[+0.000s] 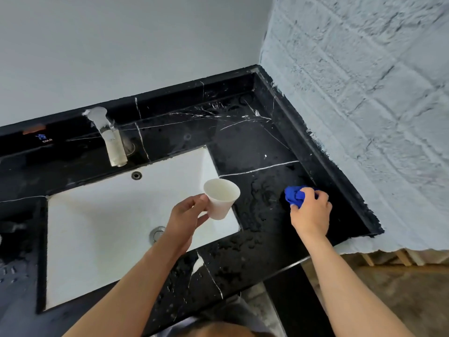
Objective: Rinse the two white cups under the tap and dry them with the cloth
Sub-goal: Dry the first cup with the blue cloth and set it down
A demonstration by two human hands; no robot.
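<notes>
The left hand [187, 215] holds a white cup [221, 198] tilted above the sink [97, 239]. Right of the sink, the right hand's [311, 210] fingers grip the blue cloth [295, 196], seemingly on the wet surface [255, 142].

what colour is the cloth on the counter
Bright blue; the cloth shows best in the head view.

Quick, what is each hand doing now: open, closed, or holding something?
Left hand: closed on the white paper cup, held over the white sink.
Right hand: closed on the crumpled blue cloth, on the black marble counter.
</notes>
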